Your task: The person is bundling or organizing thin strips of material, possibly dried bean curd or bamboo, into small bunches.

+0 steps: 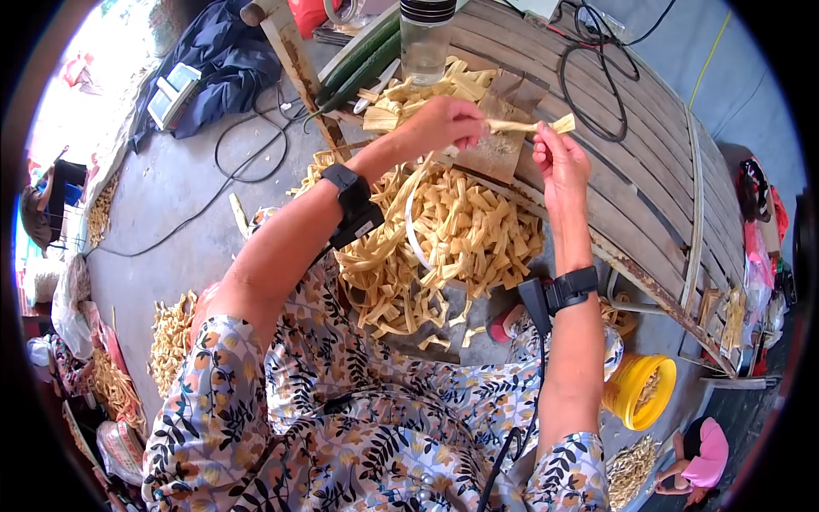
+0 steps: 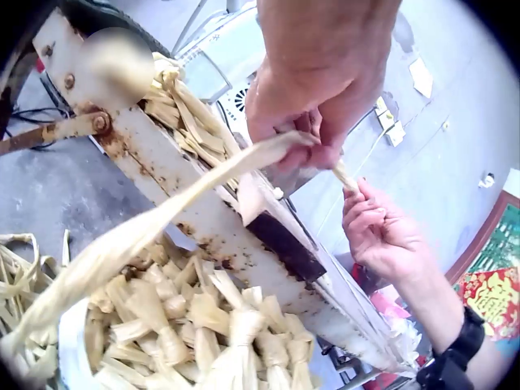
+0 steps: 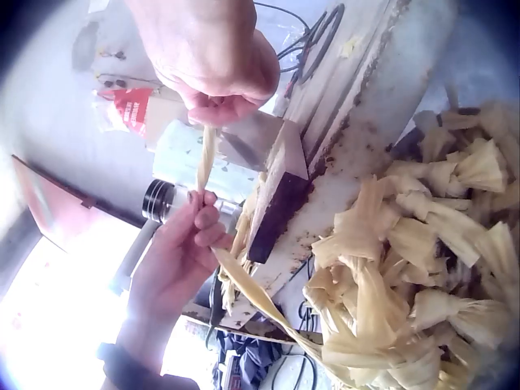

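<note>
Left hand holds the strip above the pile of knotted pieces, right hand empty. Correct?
No. The right hand is not empty: it pinches the other end of the strip that the left hand holds above the pile of knotted pieces. The head view shows it.

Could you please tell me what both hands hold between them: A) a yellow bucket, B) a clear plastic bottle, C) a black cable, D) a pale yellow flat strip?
D: the left hand and the right hand each pinch the pale yellow flat strip.
</note>
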Motion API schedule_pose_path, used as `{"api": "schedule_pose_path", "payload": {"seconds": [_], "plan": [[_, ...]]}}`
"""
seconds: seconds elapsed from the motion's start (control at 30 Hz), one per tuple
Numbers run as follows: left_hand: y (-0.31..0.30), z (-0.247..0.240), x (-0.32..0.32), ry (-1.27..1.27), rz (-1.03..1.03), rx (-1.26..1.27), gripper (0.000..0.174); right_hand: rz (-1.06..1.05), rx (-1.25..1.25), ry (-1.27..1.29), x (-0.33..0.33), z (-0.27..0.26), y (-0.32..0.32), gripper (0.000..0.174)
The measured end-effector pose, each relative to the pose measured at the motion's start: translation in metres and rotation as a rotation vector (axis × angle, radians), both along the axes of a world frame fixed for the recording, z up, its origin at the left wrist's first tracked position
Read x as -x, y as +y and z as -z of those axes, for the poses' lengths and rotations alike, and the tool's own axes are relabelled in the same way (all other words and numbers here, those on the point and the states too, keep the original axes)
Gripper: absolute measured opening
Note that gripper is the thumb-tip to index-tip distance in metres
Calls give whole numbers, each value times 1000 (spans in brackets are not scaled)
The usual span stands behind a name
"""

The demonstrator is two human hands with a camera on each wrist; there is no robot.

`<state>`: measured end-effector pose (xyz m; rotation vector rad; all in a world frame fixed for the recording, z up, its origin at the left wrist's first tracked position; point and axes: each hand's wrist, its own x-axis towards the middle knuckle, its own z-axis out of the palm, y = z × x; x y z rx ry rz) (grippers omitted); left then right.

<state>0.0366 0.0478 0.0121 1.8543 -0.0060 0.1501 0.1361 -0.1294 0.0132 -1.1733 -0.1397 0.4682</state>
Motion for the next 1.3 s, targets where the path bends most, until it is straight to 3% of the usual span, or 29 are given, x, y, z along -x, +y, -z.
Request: {"api": "schedule_pose_path", "payload": {"seconds": [0.17, 0.47, 0.67, 0.77, 0.87, 0.93, 1.07, 1.13, 1.2, 1.23, 1.3], "plan": [[1, -8, -34, -107, -223, 59, 16, 78, -140, 11, -17, -4, 15, 13], [6, 9, -56, -65, -331, 2, 17, 122, -135, 50, -28, 11, 27, 13], [7, 31, -60, -145, -387, -171, 16, 150, 65, -14, -28, 29, 31, 13], [10, 29, -49, -126, -411, -127, 15, 153, 181, -62, -31, 38, 14, 13], [7, 13, -28, 9, -205, 238, 15, -6, 162, -38, -17, 23, -2, 16], [-3, 2, -6, 38, -96, 262, 15, -140, 166, -38, -5, 7, -16, 19], [-14, 5, 12, 88, 64, 300, 14, -471, 580, -137, 33, -17, -41, 24], [-25, 6, 17, 79, 97, 355, 15, -427, 647, -388, 32, -4, -48, 24], [-29, 3, 20, 73, 117, 247, 15, -317, 624, -563, 33, -4, -50, 24], [-34, 1, 22, 62, 116, 210, 15, -244, 571, -564, 34, -9, -47, 19], [-45, -4, 25, 83, 137, 149, 16, -299, 483, -432, 39, -20, -40, 17]]}}
